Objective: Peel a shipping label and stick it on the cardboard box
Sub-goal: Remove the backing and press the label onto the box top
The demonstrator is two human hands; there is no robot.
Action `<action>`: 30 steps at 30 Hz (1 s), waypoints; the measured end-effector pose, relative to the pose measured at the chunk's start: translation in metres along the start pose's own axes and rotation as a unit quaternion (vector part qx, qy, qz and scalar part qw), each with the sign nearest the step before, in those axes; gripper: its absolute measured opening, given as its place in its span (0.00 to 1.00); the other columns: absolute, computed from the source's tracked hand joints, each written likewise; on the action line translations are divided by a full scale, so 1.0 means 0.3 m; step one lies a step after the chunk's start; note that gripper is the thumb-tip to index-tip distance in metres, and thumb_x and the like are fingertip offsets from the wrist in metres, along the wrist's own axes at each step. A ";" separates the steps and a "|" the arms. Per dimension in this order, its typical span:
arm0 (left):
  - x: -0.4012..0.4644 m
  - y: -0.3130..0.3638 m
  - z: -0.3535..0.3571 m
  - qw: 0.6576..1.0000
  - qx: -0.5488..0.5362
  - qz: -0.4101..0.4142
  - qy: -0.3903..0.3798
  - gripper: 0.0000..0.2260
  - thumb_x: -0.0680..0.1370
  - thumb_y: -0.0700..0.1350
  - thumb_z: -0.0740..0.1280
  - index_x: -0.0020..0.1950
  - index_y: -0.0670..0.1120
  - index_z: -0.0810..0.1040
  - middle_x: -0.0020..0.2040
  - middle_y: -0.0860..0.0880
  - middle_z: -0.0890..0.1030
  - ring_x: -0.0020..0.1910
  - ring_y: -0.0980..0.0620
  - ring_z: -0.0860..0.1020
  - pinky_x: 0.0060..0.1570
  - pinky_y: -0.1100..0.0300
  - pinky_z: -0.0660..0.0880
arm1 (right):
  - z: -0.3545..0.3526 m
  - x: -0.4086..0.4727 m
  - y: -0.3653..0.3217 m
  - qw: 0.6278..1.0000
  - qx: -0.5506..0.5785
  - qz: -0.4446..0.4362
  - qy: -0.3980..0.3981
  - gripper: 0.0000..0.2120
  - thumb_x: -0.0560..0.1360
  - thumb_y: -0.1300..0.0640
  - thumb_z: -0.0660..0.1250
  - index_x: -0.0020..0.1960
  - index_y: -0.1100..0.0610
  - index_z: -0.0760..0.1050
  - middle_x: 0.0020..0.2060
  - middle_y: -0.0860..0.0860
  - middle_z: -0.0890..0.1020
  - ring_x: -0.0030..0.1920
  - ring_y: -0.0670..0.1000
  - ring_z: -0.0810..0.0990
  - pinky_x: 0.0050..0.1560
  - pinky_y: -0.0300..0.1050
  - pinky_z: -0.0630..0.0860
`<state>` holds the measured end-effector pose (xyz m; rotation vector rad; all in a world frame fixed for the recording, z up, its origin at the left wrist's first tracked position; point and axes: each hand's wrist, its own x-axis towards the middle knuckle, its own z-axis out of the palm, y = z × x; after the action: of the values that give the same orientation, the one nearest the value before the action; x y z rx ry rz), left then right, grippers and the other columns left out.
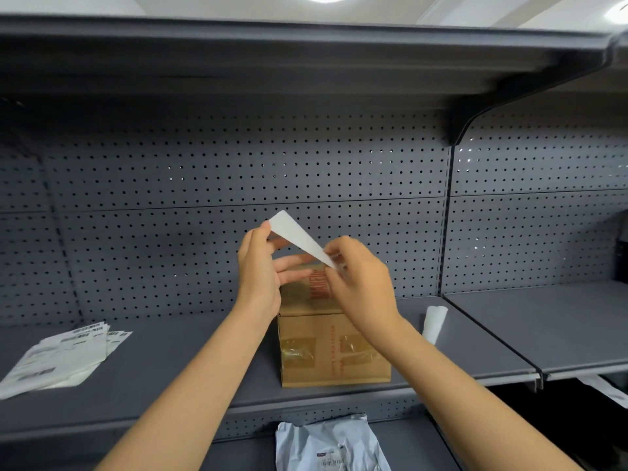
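Peeling looks underway, though blur hides the split: left hand (260, 270) and right hand (360, 283) both pinch the shipping label (297, 237) above the unlabelled cardboard box (331, 348).

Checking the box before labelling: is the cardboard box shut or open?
Shut. The cardboard box on the shelf has its flaps down, with clear tape across the seam; no flap stands up.

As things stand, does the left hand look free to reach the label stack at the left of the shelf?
Probably not yet: the left hand is pinching the label with the right hand. The path to the stack looks clear.
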<state>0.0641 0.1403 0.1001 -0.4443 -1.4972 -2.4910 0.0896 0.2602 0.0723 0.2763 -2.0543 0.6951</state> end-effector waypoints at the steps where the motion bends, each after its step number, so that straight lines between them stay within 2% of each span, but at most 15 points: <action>1: -0.002 0.003 0.000 1.000 0.011 0.001 -0.013 0.08 0.79 0.50 0.55 0.50 0.49 0.72 0.47 0.47 0.81 0.30 0.48 0.83 0.23 0.60 0.77 | -0.008 0.007 0.002 0.999 0.034 0.026 0.011 0.06 0.71 0.63 0.62 0.47 0.59 0.74 0.42 0.53 0.81 0.43 0.55 0.78 0.43 0.51 0.75; 4: -0.007 0.011 -0.002 0.997 0.041 -0.016 -0.061 0.15 0.77 0.57 0.55 0.54 0.47 0.71 0.46 0.48 0.82 0.33 0.47 0.84 0.24 0.60 0.78 | -0.025 0.029 0.011 0.990 0.099 0.087 0.039 0.02 0.72 0.62 0.62 0.43 0.57 0.74 0.34 0.45 0.78 0.37 0.49 0.77 0.38 0.43 0.73; 7: -0.004 0.022 -0.007 0.996 0.037 -0.038 -0.077 0.19 0.76 0.61 0.55 0.49 0.46 0.73 0.43 0.48 0.83 0.32 0.47 0.83 0.23 0.60 0.77 | -0.049 0.046 0.023 0.970 0.182 0.150 0.053 0.03 0.73 0.60 0.64 0.40 0.56 0.72 0.35 0.43 0.78 0.36 0.43 0.77 0.34 0.36 0.72; 9: 0.004 0.022 -0.014 0.998 0.037 -0.019 -0.041 0.17 0.76 0.59 0.57 0.46 0.46 0.73 0.38 0.48 0.81 0.24 0.51 0.78 0.22 0.61 0.75 | -0.066 0.059 0.035 0.943 0.257 0.203 0.057 0.04 0.72 0.60 0.65 0.39 0.56 0.73 0.38 0.49 0.80 0.39 0.47 0.78 0.37 0.38 0.73; 11: 0.015 0.013 -0.023 1.000 0.030 0.004 -0.004 0.12 0.76 0.54 0.60 0.43 0.46 0.74 0.34 0.49 0.75 0.22 0.54 0.71 0.21 0.62 0.71 | -0.082 0.066 0.048 0.899 0.342 0.270 0.049 0.05 0.72 0.61 0.66 0.38 0.55 0.73 0.40 0.52 0.82 0.43 0.53 0.80 0.41 0.45 0.76; 13: 0.024 -0.001 -0.029 0.999 0.044 0.008 0.002 0.07 0.76 0.50 0.62 0.43 0.47 0.73 0.36 0.50 0.73 0.29 0.55 0.70 0.26 0.63 0.72 | -0.089 0.065 0.062 0.847 0.415 0.331 0.024 0.05 0.72 0.61 0.66 0.38 0.56 0.73 0.44 0.56 0.83 0.47 0.58 0.81 0.48 0.55 0.78; 15: 0.030 -0.018 -0.031 0.996 0.082 -0.012 -0.028 0.05 0.75 0.49 0.64 0.45 0.48 0.73 0.43 0.50 0.75 0.39 0.54 0.74 0.39 0.60 0.75 | -0.090 0.056 0.073 0.807 0.465 0.364 -0.006 0.04 0.71 0.61 0.67 0.39 0.56 0.73 0.48 0.59 0.83 0.50 0.60 0.82 0.51 0.58 0.78; 17: 0.027 -0.034 -0.028 0.990 0.112 -0.039 -0.073 0.07 0.75 0.48 0.65 0.49 0.46 0.74 0.49 0.48 0.78 0.47 0.52 0.77 0.47 0.58 0.76 | -0.088 0.046 0.079 0.778 0.503 0.376 -0.025 0.03 0.72 0.62 0.66 0.41 0.57 0.73 0.47 0.58 0.84 0.45 0.57 0.83 0.44 0.52 0.80; 19: 0.018 -0.044 -0.019 0.986 0.118 -0.060 -0.105 0.11 0.75 0.47 0.65 0.54 0.43 0.74 0.49 0.48 0.81 0.47 0.51 0.79 0.46 0.57 0.76 | -0.086 0.038 0.082 0.760 0.525 0.381 -0.037 0.03 0.72 0.61 0.66 0.44 0.58 0.72 0.45 0.56 0.84 0.41 0.54 0.83 0.39 0.47 0.80; 23: 0.014 -0.054 -0.005 0.984 0.123 -0.075 -0.101 0.10 0.75 0.43 0.65 0.54 0.41 0.75 0.49 0.47 0.82 0.48 0.50 0.81 0.50 0.52 0.78 | -0.079 0.033 0.085 0.748 0.537 0.386 -0.056 0.06 0.72 0.61 0.66 0.48 0.59 0.72 0.47 0.57 0.84 0.43 0.54 0.83 0.44 0.50 0.80; 25: 0.016 -0.055 -0.005 0.985 0.127 -0.068 -0.092 0.07 0.75 0.40 0.64 0.52 0.40 0.76 0.49 0.46 0.82 0.47 0.51 0.81 0.49 0.52 0.78 | -0.081 0.031 0.087 0.754 0.534 0.378 -0.064 0.04 0.72 0.61 0.66 0.46 0.59 0.72 0.46 0.56 0.84 0.42 0.53 0.84 0.42 0.49 0.81; 27: 0.018 -0.055 -0.007 0.986 0.127 -0.061 -0.088 0.04 0.75 0.39 0.64 0.48 0.41 0.76 0.48 0.46 0.82 0.43 0.52 0.80 0.46 0.54 0.79 | -0.086 0.031 0.090 0.772 0.516 0.366 -0.066 0.03 0.72 0.61 0.66 0.42 0.58 0.72 0.43 0.55 0.84 0.41 0.53 0.84 0.42 0.49 0.80; 30: 0.020 -0.056 -0.009 0.987 0.126 -0.055 -0.081 0.03 0.75 0.39 0.63 0.47 0.41 0.76 0.47 0.47 0.82 0.43 0.53 0.81 0.42 0.56 0.80 | -0.090 0.039 0.091 0.808 0.474 0.345 -0.060 0.03 0.73 0.60 0.66 0.41 0.56 0.73 0.44 0.55 0.83 0.43 0.55 0.82 0.42 0.50 0.79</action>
<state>0.0526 0.1457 0.0871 -0.5446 -1.9191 -2.3463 0.0901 0.2988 0.0833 0.1076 -1.7222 2.2019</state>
